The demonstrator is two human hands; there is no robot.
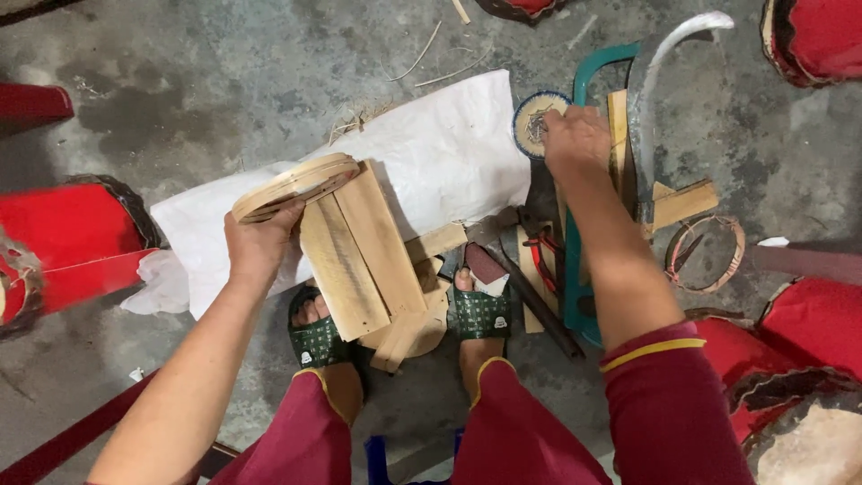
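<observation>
My left hand (260, 242) grips a pale wooden drum shell (337, 238), made of upright slats with a round hoop at its top, tilted over my feet. My right hand (577, 142) reaches forward into a small round blue-rimmed bowl (530, 112) that holds small dark bits; its fingers are bunched at the bowl's edge, and what they pinch is hidden. Both feet wear green sandals (480, 314) on the concrete floor.
A white sheet (449, 157) lies under the wood. To the right lie a teal-framed saw (584, 81), a curved blade (655, 63), wood offcuts (682, 202), a hammer (530, 296) and a wire ring (705, 251). Red drum bodies (63, 242) stand left and right.
</observation>
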